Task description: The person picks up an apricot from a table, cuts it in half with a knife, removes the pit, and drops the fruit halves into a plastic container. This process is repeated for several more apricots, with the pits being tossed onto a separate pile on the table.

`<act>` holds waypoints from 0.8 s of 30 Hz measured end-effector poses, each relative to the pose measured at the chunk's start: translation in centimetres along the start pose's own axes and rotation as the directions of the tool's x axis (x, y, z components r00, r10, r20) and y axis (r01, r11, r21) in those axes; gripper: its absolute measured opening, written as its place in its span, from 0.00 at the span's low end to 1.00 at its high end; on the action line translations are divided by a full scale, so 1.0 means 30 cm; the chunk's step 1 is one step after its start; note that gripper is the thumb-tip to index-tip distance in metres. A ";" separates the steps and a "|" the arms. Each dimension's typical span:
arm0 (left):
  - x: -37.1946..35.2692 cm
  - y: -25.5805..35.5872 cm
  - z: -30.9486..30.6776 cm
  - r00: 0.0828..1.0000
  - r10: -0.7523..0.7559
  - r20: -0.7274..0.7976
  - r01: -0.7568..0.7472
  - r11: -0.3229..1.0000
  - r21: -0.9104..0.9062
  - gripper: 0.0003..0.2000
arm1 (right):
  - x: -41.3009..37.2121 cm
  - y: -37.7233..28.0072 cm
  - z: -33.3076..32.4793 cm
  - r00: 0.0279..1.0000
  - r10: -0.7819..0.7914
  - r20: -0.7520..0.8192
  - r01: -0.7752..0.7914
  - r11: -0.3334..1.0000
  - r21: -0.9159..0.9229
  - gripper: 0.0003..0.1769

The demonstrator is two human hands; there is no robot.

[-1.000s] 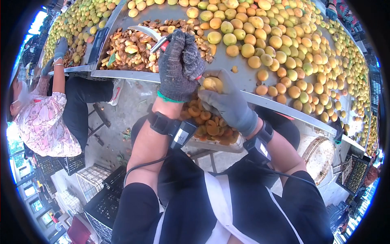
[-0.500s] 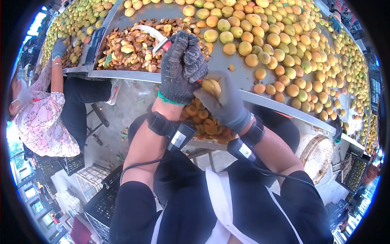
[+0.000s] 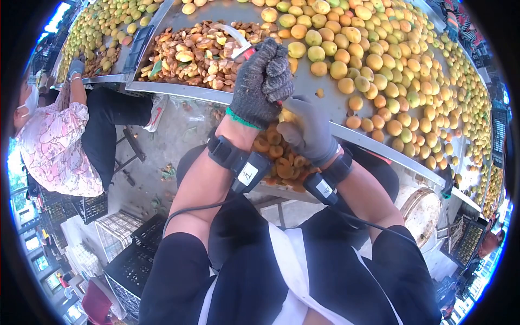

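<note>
In a dark knit glove with a green cuff, my left hand (image 3: 262, 81) is wrapped round the red handle of a knife (image 3: 234, 34). The knife's curved pale blade points up and away, over the pile of apricot halves and pits (image 3: 187, 57). My right hand (image 3: 313, 130), in a smooth grey glove, grips an apricot (image 3: 287, 115) against the lower side of my left fist. Fingers hide most of that fruit. Below both hands, cut apricot halves (image 3: 284, 162) fill a container at my lap.
A metal table (image 3: 338, 132) carries many whole apricots (image 3: 379, 70) at the centre and right. To the left a person (image 3: 59, 146) in a pink patterned top sits by another fruit pile. Black crates (image 3: 130, 271) stand lower left, and a round white lid or drum (image 3: 422, 216) lower right.
The view has shifted a little, and both hands appear slightly further right. My right fingers now cover more of the apricot. The knife stays in my left fist.
</note>
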State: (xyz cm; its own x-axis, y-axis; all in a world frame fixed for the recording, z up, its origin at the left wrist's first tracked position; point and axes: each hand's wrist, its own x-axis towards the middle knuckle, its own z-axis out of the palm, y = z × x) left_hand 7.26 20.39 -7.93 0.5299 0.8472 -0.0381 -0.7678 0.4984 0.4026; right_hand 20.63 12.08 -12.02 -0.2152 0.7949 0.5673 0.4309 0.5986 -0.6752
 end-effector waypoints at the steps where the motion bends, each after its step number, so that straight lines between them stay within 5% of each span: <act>1: 0.000 0.006 0.005 0.999 -0.020 -0.037 0.022 0.999 0.046 0.12 | -0.001 0.005 0.006 1.000 -0.007 0.004 0.007 1.000 0.001 0.27; 12: 0.016 0.006 -0.015 0.981 -0.149 -0.125 0.162 0.981 0.102 0.11 | -0.023 0.024 0.006 0.995 -0.010 0.101 0.013 1.000 -0.029 0.27; 15: 0.030 0.011 -0.052 0.959 -0.284 -0.019 0.278 0.949 -0.149 0.11 | -0.022 0.030 0.013 0.981 -0.068 0.180 0.096 0.984 -0.150 0.24; 19: 0.021 0.021 -0.017 0.980 -0.108 -0.168 0.105 0.994 -0.026 0.11 | 0.008 -0.010 0.055 0.984 -0.173 0.036 0.175 0.983 -0.060 0.21; 20: 0.036 0.029 -0.035 0.980 -0.104 -0.167 0.102 0.995 -0.024 0.11 | 0.019 -0.065 0.064 0.983 0.185 -0.006 -0.179 0.956 0.233 0.20; 21: 0.061 0.032 -0.060 0.980 -0.057 -0.193 0.045 0.997 -0.065 0.11 | 0.031 -0.101 0.062 0.853 0.519 0.060 -0.475 0.724 0.500 0.18; 22: 0.083 0.033 -0.085 0.975 -0.013 -0.220 -0.010 0.995 -0.104 0.11 | 0.051 -0.103 0.056 0.852 0.520 0.057 -0.475 0.724 0.499 0.18; 24: 0.089 0.070 -0.086 0.976 0.046 -0.215 -0.071 0.991 -0.110 0.11 | 0.105 -0.089 0.042 0.698 0.656 0.288 -0.521 0.189 0.832 0.18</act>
State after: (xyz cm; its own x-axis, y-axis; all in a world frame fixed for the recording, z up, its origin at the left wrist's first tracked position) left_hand 6.13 24.17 -9.56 0.4045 0.8888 -0.2153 -0.8384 0.4545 0.3009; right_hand 17.70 13.11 -9.03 -0.1201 0.9758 -0.1827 -0.5355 -0.2187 -0.8157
